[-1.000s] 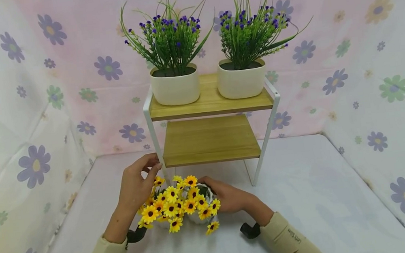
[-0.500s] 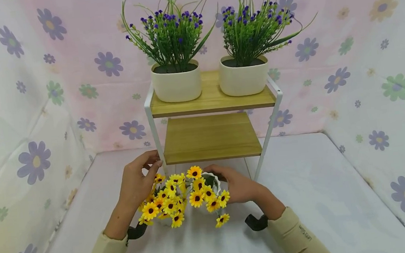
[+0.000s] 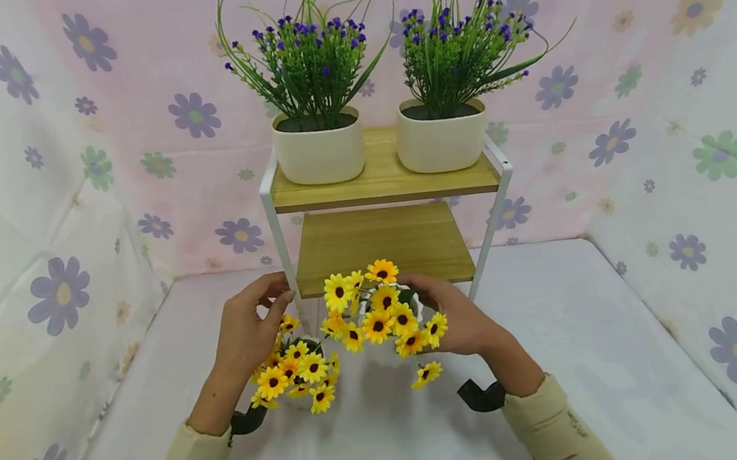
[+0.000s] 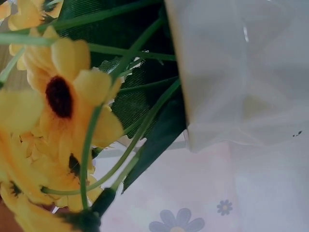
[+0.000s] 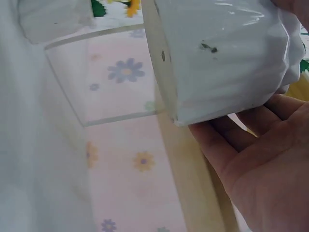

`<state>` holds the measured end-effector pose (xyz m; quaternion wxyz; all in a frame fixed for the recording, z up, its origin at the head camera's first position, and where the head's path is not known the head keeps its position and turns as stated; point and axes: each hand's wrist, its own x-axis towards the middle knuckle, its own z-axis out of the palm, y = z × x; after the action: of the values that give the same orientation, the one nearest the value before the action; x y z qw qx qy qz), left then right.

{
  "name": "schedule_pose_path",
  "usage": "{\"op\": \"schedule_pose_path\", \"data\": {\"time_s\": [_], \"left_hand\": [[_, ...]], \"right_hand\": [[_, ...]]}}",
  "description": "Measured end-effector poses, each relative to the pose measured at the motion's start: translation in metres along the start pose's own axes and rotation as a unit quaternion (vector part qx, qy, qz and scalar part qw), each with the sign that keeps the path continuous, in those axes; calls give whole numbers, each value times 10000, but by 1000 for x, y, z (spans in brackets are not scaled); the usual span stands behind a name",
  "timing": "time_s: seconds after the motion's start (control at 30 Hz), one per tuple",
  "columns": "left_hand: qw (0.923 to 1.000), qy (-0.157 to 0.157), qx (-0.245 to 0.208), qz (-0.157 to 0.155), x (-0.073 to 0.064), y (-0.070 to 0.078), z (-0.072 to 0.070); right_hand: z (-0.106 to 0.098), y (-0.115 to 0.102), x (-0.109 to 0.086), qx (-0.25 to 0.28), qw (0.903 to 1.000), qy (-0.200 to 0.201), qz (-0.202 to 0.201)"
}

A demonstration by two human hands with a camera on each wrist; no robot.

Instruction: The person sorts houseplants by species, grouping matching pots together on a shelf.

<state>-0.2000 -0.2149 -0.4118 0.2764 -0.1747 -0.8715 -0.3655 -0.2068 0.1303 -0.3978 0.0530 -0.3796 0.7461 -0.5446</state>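
The white pot (image 5: 217,63) is up off the table (image 3: 396,449), cupped between the fingers and thumb of the right hand (image 3: 460,317), its base left bare below the fingertips. From here its glossy, ridged wall looks hard and stiff, so I'd guess it is slippery and could chip if knocked; it is probably light enough for one hand, though its filling is hard to make out. The wall by the scalloped rim, where the fingers lie, seems the sound place to hold it. The yellow flowers (image 3: 378,326) spilling leftward past the fingertips look light and bendy, poor things to pull on.

Just beyond those fingers is the shelf's lower board (image 3: 376,240). Across from them the left hand (image 3: 248,334) is curled, seeming to pinch the shelf's left leg (image 3: 281,249), with a second potted plant (image 3: 289,369) just below its fingertips. Well above both hands' fingers, two cream planters (image 3: 320,157) stand on the upper board (image 3: 381,158).
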Motion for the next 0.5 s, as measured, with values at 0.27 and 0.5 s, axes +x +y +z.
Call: {"op": "schedule_pose_path", "data": {"time_s": [0.27,0.5], "left_hand": [[10000,8,-20,-16,0,-1,1],[10000,3,-20,-36,0,-2,1]], "right_hand": [[-12,-10,-5,-57,9970,760,-136],[-17,-17,-7,115,9921,1251,-5]]}}
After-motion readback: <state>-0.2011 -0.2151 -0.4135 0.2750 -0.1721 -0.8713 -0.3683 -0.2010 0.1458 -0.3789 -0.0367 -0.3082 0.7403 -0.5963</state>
